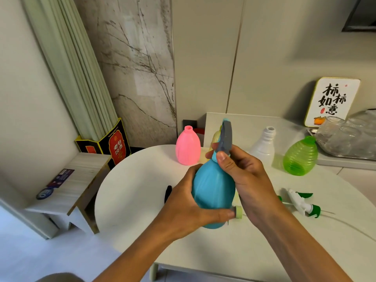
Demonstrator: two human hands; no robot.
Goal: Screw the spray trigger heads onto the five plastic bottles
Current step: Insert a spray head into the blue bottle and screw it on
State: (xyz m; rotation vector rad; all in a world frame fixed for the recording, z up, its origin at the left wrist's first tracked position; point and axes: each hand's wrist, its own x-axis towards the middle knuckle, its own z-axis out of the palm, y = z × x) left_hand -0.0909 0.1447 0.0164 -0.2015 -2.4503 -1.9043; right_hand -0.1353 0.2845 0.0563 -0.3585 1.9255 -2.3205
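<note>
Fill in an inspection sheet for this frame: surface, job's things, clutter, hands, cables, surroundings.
Surface: round white table, mostly bare.
Job's things: blue bottle held, grey trigger head on its neck; pink bottle, white bottle and green bottle open-necked; white and green trigger head lying loose.
Clutter: black object, partly hidden.
Hands: left hand grips the bottle body; right hand at the neck.
Cables: nothing seen.
Surroundings: sign, tray of glasses, stool.

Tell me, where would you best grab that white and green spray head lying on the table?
Grip the white and green spray head across its white body from above. It lies flat on the table, with the green trigger and thin dip tube sticking out, poor places to pinch.
</note>
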